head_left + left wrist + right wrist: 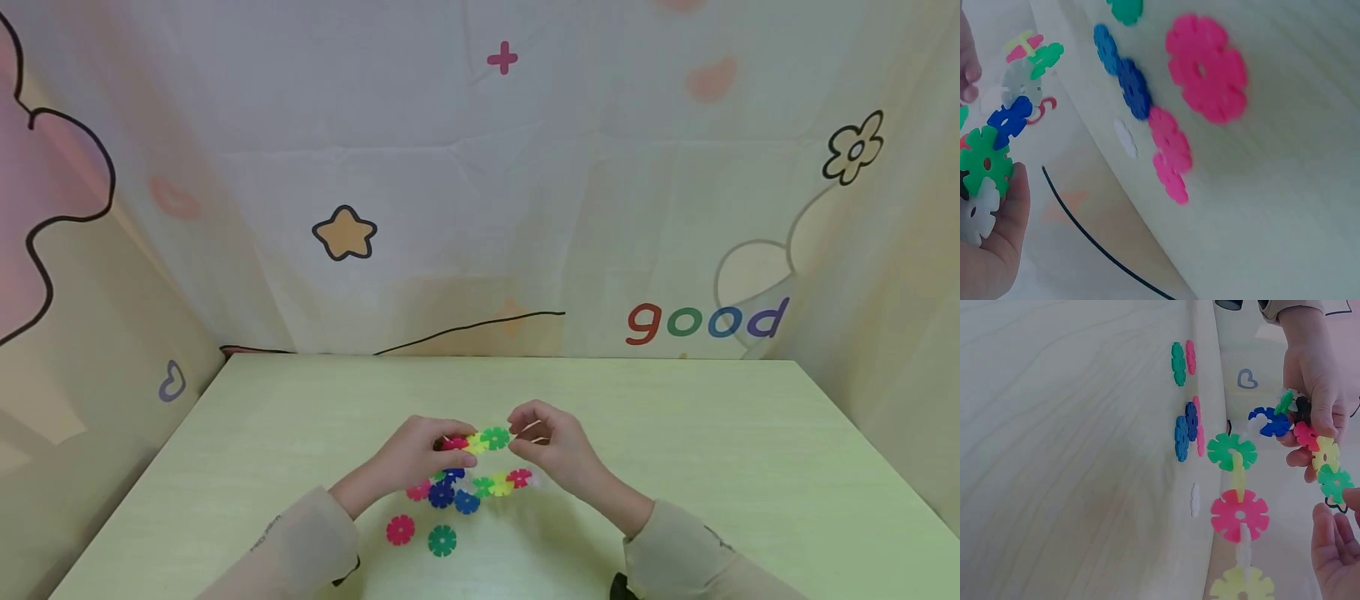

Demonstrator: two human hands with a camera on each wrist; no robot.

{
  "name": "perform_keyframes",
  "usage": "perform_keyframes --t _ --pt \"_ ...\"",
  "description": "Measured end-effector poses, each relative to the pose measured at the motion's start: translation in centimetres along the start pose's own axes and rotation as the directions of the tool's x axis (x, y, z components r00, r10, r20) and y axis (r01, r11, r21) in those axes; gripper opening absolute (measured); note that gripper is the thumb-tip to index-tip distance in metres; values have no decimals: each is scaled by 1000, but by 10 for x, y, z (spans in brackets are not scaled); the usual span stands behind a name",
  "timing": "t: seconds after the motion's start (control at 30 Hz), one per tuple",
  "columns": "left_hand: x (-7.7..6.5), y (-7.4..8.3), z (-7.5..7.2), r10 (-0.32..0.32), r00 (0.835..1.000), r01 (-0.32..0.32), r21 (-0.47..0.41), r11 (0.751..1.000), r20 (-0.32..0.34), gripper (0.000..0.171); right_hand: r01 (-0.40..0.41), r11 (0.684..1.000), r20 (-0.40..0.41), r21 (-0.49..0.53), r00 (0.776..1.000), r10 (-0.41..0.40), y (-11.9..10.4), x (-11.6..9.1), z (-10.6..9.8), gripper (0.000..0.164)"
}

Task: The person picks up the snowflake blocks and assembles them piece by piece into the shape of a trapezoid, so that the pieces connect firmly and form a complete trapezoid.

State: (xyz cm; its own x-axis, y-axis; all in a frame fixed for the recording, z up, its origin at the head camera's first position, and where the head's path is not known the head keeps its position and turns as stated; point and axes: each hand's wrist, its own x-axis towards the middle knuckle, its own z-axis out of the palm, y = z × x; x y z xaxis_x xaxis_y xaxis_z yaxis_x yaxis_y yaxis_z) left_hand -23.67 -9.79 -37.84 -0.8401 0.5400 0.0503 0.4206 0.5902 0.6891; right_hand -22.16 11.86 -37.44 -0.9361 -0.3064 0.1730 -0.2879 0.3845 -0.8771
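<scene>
My left hand (416, 450) pinches a chain of slotted plastic flower discs between thumb and fingers. From its fingertips a pink disc (1305, 435), a yellow disc (1325, 454) and a green disc (495, 438) reach toward my right hand (558, 446). That hand has its thumb and fingers parted, fingertips right at the green disc's edge. On the other side of the grip, a blue disc (1270, 422) leads into a hanging run with a green disc (1232, 452), a pink disc (1240, 515) and a yellow disc (1242, 586). My left fingers hide part of the chain.
Loose on the pale table (712, 450) lie a pink disc (401, 530) and a green disc (442, 541). Dark blue (442, 496), lighter blue (467, 502) and pink discs lie closer to my left hand, beside a white disc (1125, 137). A printed curtain (450, 183) hangs behind.
</scene>
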Motion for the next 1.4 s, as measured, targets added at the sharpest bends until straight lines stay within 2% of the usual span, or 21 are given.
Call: perform_keyframes --t 0.13,0.27,0.33,0.5,0.67,0.77,0.97,1.27,1.4 --pt "0 -10 -12 -82 994 82 -9 997 -78 41 -2 1000 23 25 1000 1 2 2 1 17" --pt "-1 -20 -26 -179 972 173 -54 984 -155 42 -34 998 142 52 990 26 7 6 5 16" --pt "-1 -25 -33 -212 960 202 -73 977 -183 42 -84 994 214 68 974 68 11 9 8 18" --pt "-4 -37 -46 -261 938 245 -95 965 -227 46 -181 982 367 57 919 148 21 17 20 20" --pt "-6 -45 -52 -280 928 268 -81 960 -245 49 -215 975 434 -50 875 215 28 22 35 21" --pt "-7 -48 -53 -288 926 278 -78 957 -243 48 -222 969 443 -108 862 247 30 23 43 22" --pt "-8 -48 -52 -293 928 281 -85 956 -228 47 -188 966 432 -175 867 247 31 24 52 25" --pt "-7 -44 -47 -317 926 308 -73 948 -206 43 -70 949 425 -307 882 203 33 26 58 23" --pt "-5 -45 -46 -323 925 314 -78 946 -199 44 -44 943 419 -330 888 188 31 25 58 20"
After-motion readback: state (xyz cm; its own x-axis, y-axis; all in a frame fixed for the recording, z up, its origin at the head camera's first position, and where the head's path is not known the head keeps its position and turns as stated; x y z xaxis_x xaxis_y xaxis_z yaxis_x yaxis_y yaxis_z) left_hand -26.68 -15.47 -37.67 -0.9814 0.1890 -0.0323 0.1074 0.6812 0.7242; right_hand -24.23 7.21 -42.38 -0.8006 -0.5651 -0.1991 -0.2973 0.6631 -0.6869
